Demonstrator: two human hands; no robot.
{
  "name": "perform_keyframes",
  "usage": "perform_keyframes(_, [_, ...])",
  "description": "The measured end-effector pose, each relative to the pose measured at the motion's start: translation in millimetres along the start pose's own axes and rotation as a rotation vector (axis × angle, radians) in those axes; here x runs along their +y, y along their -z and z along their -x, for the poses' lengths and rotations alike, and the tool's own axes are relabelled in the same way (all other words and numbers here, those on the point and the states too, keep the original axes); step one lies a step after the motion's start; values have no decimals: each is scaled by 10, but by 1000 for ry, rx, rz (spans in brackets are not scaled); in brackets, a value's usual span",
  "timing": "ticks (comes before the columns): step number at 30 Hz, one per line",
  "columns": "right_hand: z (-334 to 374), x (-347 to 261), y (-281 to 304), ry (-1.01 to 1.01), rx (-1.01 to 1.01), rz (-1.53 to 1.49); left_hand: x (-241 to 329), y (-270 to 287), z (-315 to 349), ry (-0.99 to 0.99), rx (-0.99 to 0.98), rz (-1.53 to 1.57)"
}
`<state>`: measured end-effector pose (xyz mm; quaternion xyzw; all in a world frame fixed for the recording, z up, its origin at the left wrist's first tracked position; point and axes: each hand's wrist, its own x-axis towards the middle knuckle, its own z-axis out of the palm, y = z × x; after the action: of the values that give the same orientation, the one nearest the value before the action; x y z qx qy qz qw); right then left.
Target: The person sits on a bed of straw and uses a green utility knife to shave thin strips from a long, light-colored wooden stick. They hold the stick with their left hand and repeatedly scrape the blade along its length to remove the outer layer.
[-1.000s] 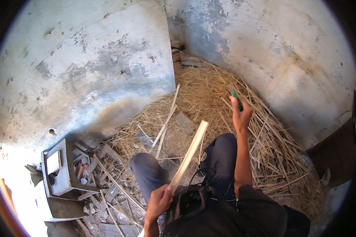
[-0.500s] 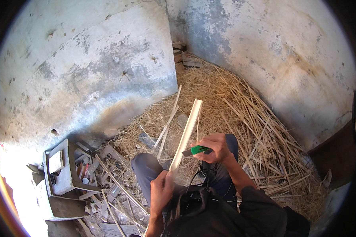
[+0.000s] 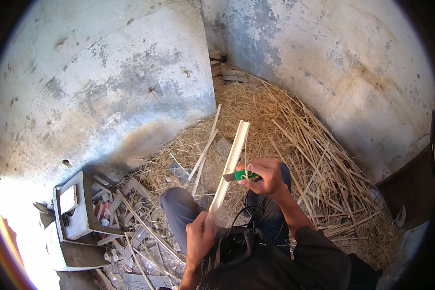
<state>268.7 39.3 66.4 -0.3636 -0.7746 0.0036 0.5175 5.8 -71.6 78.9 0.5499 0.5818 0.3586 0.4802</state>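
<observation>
Walls: two pale, blotched plaster faces, the left wall [image 3: 106,72] and the right wall [image 3: 333,72], are met at a corner.
Litter: the floor below the corner is covered by a heap of straw-coloured shavings and slender lengths [image 3: 256,108].
Box: a grey, open-framed box [image 3: 80,220] is seen at the left among scraps.
Legs: dark trousers [image 3: 180,208] are seen with the knees bent apart.
Strip: a pale, grooved strip [image 3: 235,149] is held aslant between the knees, its far end raised over the litter.
Left hand: the strip's near end is pinched by the fingers of the left hand [image 3: 199,238].
Right hand: the knife is gripped by the closed fingers of the right hand [image 3: 267,175].
Knife: the blade of the green-handled knife [image 3: 242,175] is set against the strip's middle.
Curl: a thin shaving [image 3: 249,169] is looped by the handle.
</observation>
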Motion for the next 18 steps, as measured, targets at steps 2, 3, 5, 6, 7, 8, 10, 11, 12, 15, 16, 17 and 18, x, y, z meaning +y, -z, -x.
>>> perform_keyframes(2, [16,26,7,-4,28,8,-3,7,1,-5,-12,1])
perform_keyframes(3, [10,26,30,-8,4,19,-4,13,4,-6,-18,3])
perform_keyframes(5, [-13,20,83,-16,-44,40,-2,25,10,3,-28,9])
perform_keyframes(6, [-17,28,84,-11,-37,39,3,31,11,12,-34,13])
perform_keyframes(7, [-18,38,82,-5,-29,38,5,35,12,20,-40,16])
perform_keyframes(8, [-18,44,81,0,-22,37,4,39,13,19,-42,17])
perform_keyframes(10, [-17,50,87,-3,-30,45,-1,46,15,15,-46,19])
perform_keyframes(11, [-18,53,88,-5,-34,49,-4,49,17,22,-45,19])
perform_keyframes(12, [-28,48,94,-1,-39,57,-8,53,20,29,-44,18])
perform_keyframes(15, [-56,37,109,8,-46,73,-67,68,19,14,-35,18])
perform_keyframes(16, [-57,41,108,9,-45,72,-79,71,17,3,-31,18])
perform_keyframes(17, [-59,46,106,11,-43,71,-74,74,23,9,-29,16])
perform_keyframes(18, [-47,84,90,13,5,57,-40,78,28,14,-32,15])
